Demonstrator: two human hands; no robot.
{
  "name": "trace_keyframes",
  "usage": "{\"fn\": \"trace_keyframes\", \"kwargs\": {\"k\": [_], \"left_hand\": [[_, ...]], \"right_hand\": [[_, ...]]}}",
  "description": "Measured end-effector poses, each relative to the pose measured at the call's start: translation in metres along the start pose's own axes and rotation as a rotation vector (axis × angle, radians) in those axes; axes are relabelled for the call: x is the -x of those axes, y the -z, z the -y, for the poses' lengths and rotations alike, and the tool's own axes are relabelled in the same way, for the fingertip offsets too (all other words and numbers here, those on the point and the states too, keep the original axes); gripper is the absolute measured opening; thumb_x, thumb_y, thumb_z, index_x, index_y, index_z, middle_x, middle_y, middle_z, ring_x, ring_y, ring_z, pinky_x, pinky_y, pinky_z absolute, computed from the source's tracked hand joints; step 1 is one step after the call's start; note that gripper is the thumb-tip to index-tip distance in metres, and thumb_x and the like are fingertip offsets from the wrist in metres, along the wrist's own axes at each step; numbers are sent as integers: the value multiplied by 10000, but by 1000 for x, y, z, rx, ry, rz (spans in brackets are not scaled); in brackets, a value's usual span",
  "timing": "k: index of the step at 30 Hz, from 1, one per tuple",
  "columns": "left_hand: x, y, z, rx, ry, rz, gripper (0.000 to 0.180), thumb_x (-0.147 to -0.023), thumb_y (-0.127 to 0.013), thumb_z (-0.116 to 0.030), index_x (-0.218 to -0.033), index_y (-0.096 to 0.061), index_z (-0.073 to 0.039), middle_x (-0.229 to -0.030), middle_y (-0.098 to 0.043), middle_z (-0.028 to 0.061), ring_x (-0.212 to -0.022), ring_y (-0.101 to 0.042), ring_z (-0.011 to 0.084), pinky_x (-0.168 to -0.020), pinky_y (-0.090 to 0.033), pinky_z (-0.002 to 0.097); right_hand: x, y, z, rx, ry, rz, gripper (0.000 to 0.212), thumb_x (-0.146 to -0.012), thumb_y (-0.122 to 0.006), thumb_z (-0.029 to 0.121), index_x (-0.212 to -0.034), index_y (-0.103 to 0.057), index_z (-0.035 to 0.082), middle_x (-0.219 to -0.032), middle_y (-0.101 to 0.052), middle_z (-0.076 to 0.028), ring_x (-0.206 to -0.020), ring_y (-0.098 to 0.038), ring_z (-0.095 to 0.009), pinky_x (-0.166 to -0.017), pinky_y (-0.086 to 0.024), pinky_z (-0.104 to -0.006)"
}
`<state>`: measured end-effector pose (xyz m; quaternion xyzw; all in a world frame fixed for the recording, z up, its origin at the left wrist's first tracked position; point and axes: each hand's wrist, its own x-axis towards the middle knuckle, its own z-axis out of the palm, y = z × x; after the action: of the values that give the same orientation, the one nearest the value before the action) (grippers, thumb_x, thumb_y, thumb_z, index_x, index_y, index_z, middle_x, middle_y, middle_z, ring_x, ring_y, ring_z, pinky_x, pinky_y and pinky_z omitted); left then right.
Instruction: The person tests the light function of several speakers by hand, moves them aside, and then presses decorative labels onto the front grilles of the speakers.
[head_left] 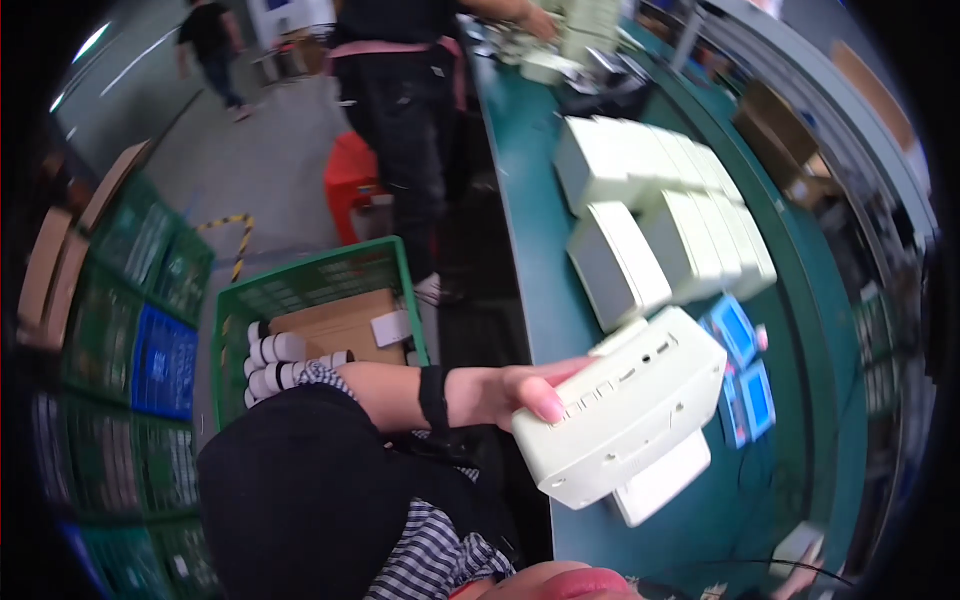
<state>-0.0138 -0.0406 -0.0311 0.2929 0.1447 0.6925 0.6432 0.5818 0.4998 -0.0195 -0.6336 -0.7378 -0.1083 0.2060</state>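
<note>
My left hand (530, 393) grips one end of a cream plastic housing (630, 410), thumb on its slotted edge. The housing is raised and tilted over the green bench (600, 545). A row of small rectangular slots and some port openings run along one side, and the adjoining face has screw holes. Partly hidden under it lies another pale piece (668, 478). At the lower right rim, what looks like my right hand (803, 572) is by a small pale part (797, 545). Only a few fingers show there, so their hold is unclear.
Cream housings (690, 245) stand in rows farther along the bench. Two blue holders (748, 400) lie beside the raised housing. A green crate (413, 300) with white cylinders stands at left. Beyond is a person (400, 120) at the bench, near a red stool (345, 185).
</note>
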Motion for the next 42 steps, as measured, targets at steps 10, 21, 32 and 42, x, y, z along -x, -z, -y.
{"fn": "trace_keyframes", "kwargs": {"k": [10,21,32,42], "left_hand": [[-10,-47,-5,-364,104,62,1271,-611,-810,-281,-1550,14,-46,-1528,-250,181,-1425,-284,290,-1153,-273,420],[-9,-58,30,-801,-116,213,1328,-578,-854,-256,-1504,74,-47,-1521,-163,274,-1431,-238,367,-1166,-235,443],[8,-54,40,-1021,-10,340,1362,-566,-897,-309,-1509,49,-42,-1507,-185,299,-1413,-274,390,-1152,-270,469],[-13,-22,7,-1751,-263,177,1100,-604,-894,-444,-1501,-343,-123,-1523,-273,271,-1405,-284,478,-1134,-305,500]], "right_hand": [[250,232,297,-893,88,562,620,-955,-567,274,-1506,-347,92,-1462,-441,-139,-1355,-413,-247,-1125,-292,-406],[412,164,415,-1738,-147,897,1006,-809,-633,465,-1541,-135,-12,-1520,-316,-202,-1385,-369,-305,-1138,-276,-412],[465,141,425,-1927,-299,610,955,-750,-620,432,-1501,-256,-33,-1455,-429,-208,-1295,-492,-368,-1093,-399,-470],[482,120,382,-2390,-491,260,976,-822,-575,562,-1551,-185,45,-1478,-371,-283,-1272,-488,-452,-1043,-424,-583]]}}
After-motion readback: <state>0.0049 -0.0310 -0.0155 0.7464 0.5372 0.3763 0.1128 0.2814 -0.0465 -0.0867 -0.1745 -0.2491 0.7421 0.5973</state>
